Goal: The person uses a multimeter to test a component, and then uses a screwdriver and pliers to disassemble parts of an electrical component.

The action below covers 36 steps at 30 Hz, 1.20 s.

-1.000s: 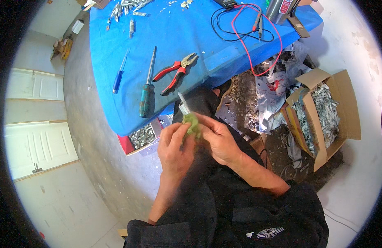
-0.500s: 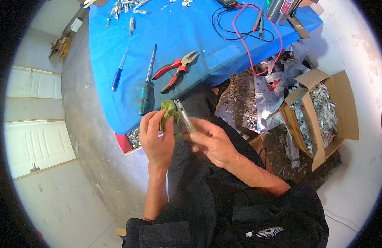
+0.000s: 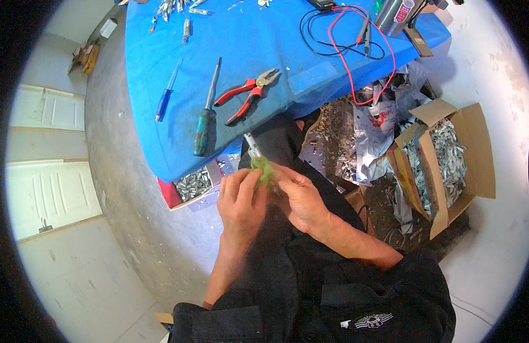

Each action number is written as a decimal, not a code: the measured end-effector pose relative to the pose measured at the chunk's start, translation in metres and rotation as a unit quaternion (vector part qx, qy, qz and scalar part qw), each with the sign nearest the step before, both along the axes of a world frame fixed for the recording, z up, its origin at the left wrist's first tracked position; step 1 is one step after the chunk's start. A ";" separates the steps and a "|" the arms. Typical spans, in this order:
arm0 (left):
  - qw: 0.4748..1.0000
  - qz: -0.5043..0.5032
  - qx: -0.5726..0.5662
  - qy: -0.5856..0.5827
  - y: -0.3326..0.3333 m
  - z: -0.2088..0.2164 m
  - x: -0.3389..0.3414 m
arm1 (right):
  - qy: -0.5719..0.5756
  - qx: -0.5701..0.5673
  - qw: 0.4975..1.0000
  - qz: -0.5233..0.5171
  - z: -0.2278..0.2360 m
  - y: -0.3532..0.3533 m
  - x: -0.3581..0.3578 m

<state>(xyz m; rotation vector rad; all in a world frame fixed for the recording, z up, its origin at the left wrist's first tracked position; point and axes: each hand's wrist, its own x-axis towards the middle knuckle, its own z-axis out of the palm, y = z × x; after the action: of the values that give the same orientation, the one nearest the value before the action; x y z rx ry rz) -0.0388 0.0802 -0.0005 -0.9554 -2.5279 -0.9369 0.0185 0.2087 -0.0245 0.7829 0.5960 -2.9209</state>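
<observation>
My left hand (image 3: 240,199) pinches a crumpled green scrap (image 3: 263,168), perhaps a scouring pad or cloth, and presses it round a slim silver metal piece (image 3: 251,143). The lower end of that piece is in my right hand (image 3: 301,197), its fingers closed and partly hidden behind the green scrap. The upper end sticks out above the scrap, over my dark trouser leg. Just beyond, on the blue-covered table (image 3: 179,146), lie a teal-handled screwdriver (image 3: 202,130), red-handled pliers (image 3: 250,95) and a thin blue-handled screwdriver (image 3: 162,106).
Red and black test leads (image 3: 351,81) loop near a metal mug (image 3: 395,18) at the table's far right. Small metal pieces (image 3: 187,33) lie farther left. A cardboard box (image 3: 480,150) of silver strips stands right; a tray of small metal cylinders (image 3: 193,186) sits below the table's left edge.
My left hand has moved right and slightly down, bringing the green scrap from beside the metal piece onto it. The tray under the table edge shows more now.
</observation>
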 end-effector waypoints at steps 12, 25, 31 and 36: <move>0.998 0.046 0.042 -0.029 -0.010 0.004 -0.033 | -0.003 0.061 0.996 0.061 -0.004 0.008 0.004; 0.999 -0.006 0.029 -0.035 -0.002 0.007 -0.004 | 0.019 0.086 0.994 0.063 -0.007 0.007 0.006; 0.999 0.017 0.037 -0.030 -0.004 0.006 -0.024 | 0.021 0.096 0.990 0.097 -0.004 0.007 0.012; 0.999 0.039 0.033 -0.017 -0.003 0.006 -0.030 | 0.017 0.083 0.991 0.102 -0.010 0.006 0.014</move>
<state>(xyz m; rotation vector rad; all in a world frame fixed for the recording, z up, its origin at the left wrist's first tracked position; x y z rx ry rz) -0.0692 0.0768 0.0054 -0.8216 -2.5253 -1.0138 0.0321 0.2142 -0.0349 0.6453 0.8756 -2.7293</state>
